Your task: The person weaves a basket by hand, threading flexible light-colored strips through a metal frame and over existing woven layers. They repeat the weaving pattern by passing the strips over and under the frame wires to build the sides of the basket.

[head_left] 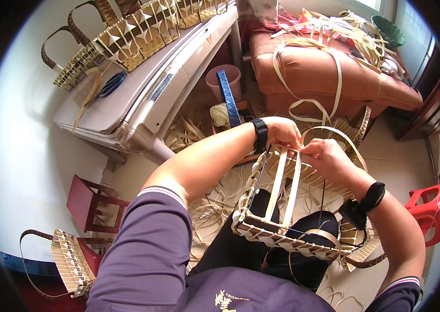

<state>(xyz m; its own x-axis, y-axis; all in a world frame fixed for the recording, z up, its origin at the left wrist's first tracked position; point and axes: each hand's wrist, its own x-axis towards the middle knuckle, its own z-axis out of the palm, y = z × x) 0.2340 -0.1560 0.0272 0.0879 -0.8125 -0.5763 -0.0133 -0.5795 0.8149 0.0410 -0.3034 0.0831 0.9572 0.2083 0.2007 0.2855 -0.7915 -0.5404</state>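
Observation:
Across my lap lies a basket frame [277, 236] with a rim of woven, twisted cream strips. Two pale flat strips [289, 195] run across its opening from the near side to the far side. My left hand [282, 132] is closed at the far rim, fingertips pinching the end of a strip there. Beside it my right hand [329, 158] pinches the same area, its fingers nearly touching the left ones. From between the hands a loose cream strip [345, 135] arcs up and over to the right. The fingertips partly hide the pinched spot.
Finished-looking baskets [136, 36] and blue-handled scissors [112, 84] rest on the table [178, 62] at left. A brownish-pink sofa [303, 65] carries heaped strips. Loose strips litter the floor. A red stool [428, 208] stands right, a pink bin [223, 78] ahead.

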